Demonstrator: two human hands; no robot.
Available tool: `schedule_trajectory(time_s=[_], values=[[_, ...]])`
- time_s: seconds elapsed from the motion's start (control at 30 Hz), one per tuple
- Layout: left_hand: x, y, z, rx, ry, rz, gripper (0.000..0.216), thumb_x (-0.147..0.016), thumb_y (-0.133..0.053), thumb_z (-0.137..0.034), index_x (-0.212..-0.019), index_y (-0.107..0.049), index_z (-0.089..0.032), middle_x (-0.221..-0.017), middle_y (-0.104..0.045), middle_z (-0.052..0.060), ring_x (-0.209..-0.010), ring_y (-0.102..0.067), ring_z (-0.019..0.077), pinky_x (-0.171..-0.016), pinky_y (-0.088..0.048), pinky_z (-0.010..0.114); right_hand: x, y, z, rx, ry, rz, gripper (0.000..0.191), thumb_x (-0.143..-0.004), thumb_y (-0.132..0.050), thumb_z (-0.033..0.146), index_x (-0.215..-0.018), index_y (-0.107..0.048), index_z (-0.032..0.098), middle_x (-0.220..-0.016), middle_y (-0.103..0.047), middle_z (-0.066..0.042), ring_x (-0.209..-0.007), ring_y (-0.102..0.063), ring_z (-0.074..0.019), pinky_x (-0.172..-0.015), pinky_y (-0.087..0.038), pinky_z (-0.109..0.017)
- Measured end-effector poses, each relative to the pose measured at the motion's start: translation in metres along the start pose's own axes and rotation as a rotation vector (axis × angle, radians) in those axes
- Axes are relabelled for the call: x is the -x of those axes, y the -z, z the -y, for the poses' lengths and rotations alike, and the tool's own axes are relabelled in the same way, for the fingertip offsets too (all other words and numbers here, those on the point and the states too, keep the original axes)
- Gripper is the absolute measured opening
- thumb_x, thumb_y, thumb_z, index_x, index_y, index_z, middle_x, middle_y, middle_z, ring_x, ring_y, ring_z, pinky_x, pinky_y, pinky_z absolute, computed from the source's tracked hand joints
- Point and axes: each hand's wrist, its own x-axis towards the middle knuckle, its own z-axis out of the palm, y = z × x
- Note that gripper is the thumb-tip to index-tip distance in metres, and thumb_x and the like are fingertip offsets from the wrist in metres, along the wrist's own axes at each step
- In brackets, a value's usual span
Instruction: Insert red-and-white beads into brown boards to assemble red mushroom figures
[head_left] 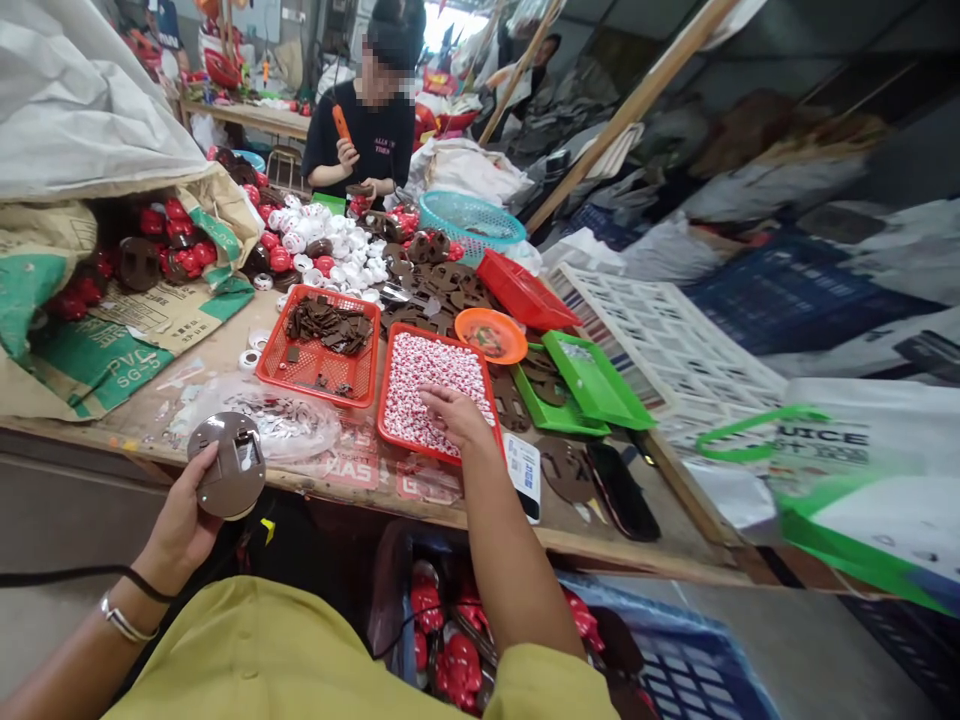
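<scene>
The left hand (pixel 180 522) clamps a brown disc (pixel 231 468) by its rim, seemingly keeping the slotted face visible; the right hand (pixel 459 418) is at red-and-white pieces (pixel 409 375) in a red basket (pixel 420 447), apparently set close for reach; whether it pinches any, I cannot tell

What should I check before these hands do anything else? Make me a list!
1. Left hand has hold of the brown disc: ok, gripped by its edge.
2. Disc's cut-out recess in sight: ok, it faces the camera.
3. Right hand at the red tray of small red-and-white pieces: ok, fingers among them.
4. A piece pinched in that hand: cannot tell, too small to see.
5. Black phone well back from the table's front edge: not ok, it lies close.
</scene>
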Motion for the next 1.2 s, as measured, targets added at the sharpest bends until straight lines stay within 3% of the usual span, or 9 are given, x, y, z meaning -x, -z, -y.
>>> schedule_trajectory(time_s=[0.17,0.3,0.43,0.5,0.63,0.73,0.87,1.03,1.2], values=[[-0.003,0.002,0.003,-0.013,0.01,-0.017,0.026,-0.087,-0.06,-0.02,-0.112,-0.066,-0.015,-0.091,-0.074,0.007,-0.071,-0.071,0.0193,-0.059,-0.059,0.029,0.001,-0.018,-0.006,0.16,-0.03,0.054,0.016,-0.056,-0.076,0.024,-0.066,-0.072,0.012,-0.051,-0.059,0.002,-0.046,-0.044,-0.0083,-0.045,-0.032,-0.022],[-0.005,0.0,0.008,-0.022,0.04,-0.011,0.024,-0.086,-0.061,-0.021,-0.108,-0.067,-0.015,-0.091,-0.074,0.007,-0.072,-0.071,0.0198,-0.058,-0.059,0.029,-0.003,-0.026,-0.005,0.177,-0.013,0.009,0.007,-0.055,-0.072,0.016,-0.061,-0.07,0.013,-0.049,-0.057,0.001,-0.045,-0.047,-0.0089,-0.045,-0.034,-0.021],[-0.01,-0.004,0.012,0.037,0.005,-0.004,0.025,-0.083,-0.066,-0.022,-0.106,-0.067,-0.012,-0.085,-0.073,0.007,-0.067,-0.069,0.0176,-0.059,-0.057,0.026,-0.007,-0.018,0.002,0.051,0.046,-0.092,0.013,-0.068,-0.068,0.027,-0.076,-0.067,0.017,-0.059,-0.058,0.002,-0.05,-0.05,-0.0102,-0.048,-0.046,-0.023],[-0.013,-0.005,0.013,0.068,-0.011,-0.001,0.027,-0.081,-0.068,-0.025,-0.105,-0.067,-0.011,-0.084,-0.073,0.007,-0.065,-0.068,0.0168,-0.058,-0.056,0.025,-0.006,-0.023,0.008,-0.158,0.094,-0.12,0.012,-0.072,-0.067,0.03,-0.078,-0.063,0.02,-0.067,-0.059,0.0,-0.059,-0.058,-0.0123,-0.061,-0.056,-0.028],[-0.019,-0.009,0.017,0.087,0.007,0.031,0.034,-0.081,-0.07,-0.031,-0.106,-0.068,-0.01,-0.094,-0.073,0.011,-0.073,-0.069,0.0187,-0.065,-0.056,0.027,0.029,-0.078,0.024,-0.662,0.093,0.063,0.013,-0.08,-0.067,0.034,-0.084,-0.065,0.021,-0.091,-0.066,-0.007,-0.096,-0.066,-0.0201,-0.098,-0.055,-0.042],[-0.019,-0.012,0.023,0.074,0.013,0.041,0.037,-0.081,-0.07,-0.033,-0.112,-0.067,-0.012,-0.105,-0.072,0.011,-0.08,-0.07,0.0195,-0.07,-0.057,0.028,0.075,-0.143,0.036,-0.748,0.006,0.283,0.024,-0.085,-0.063,0.045,-0.088,-0.068,0.022,-0.101,-0.069,-0.009,-0.109,-0.063,-0.0244,-0.105,-0.049,-0.05],[-0.018,-0.011,0.028,0.071,-0.01,0.094,0.042,-0.082,-0.071,-0.036,-0.118,-0.066,-0.014,-0.113,-0.07,0.011,-0.088,-0.07,0.0201,-0.075,-0.056,0.028,0.116,-0.211,0.04,-0.679,0.063,0.328,0.029,-0.086,-0.06,0.05,-0.097,-0.07,0.025,-0.108,-0.068,-0.005,-0.113,-0.061,-0.0216,-0.11,-0.042,-0.046],[-0.022,-0.006,0.026,0.095,-0.035,0.136,0.042,-0.08,-0.072,-0.036,-0.115,-0.067,-0.014,-0.112,-0.071,0.011,-0.093,-0.069,0.0199,-0.081,-0.055,0.027,0.133,-0.233,0.034,-0.487,0.245,0.346,0.037,-0.092,-0.05,0.054,-0.11,-0.067,0.025,-0.116,-0.066,-0.005,-0.115,-0.058,-0.0213,-0.11,-0.04,-0.043],[-0.027,0.0,0.024,0.134,-0.037,0.123,0.042,-0.079,-0.074,-0.037,-0.112,-0.068,-0.013,-0.105,-0.072,0.011,-0.084,-0.069,0.0194,-0.077,-0.056,0.028,0.129,-0.231,0.041,-0.697,0.178,0.342,0.032,-0.09,-0.056,0.052,-0.105,-0.066,0.026,-0.111,-0.068,-0.004,-0.111,-0.062,-0.0202,-0.111,-0.04,-0.044]])
